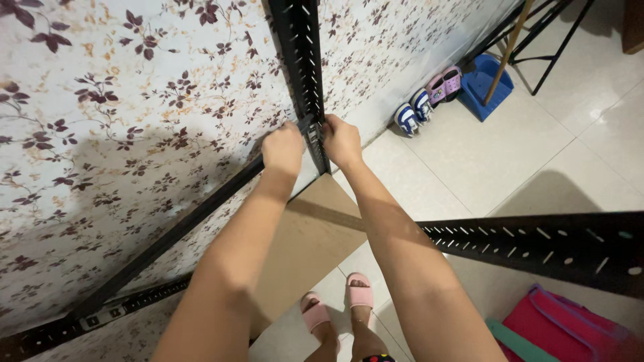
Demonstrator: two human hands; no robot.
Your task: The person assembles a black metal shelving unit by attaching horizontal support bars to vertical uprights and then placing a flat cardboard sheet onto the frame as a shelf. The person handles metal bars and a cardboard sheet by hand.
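Both hands (312, 144) grip upright post (305, 74) against wall (134, 134)

Bare, sleeveless arms; pink slide sandals (339, 302) on both feet, toes showing.

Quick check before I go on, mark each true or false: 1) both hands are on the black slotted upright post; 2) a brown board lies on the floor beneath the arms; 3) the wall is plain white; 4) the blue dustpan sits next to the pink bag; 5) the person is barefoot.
1) True: the left hand and right hand grip the black slotted post from either side.
2) True: the brown board lies there.
3) False: the wall has a floral pattern.
4) False: the blue dustpan stands by the wall near small shoes; the pink bag is at lower right.
5) False: pink slippers are worn.
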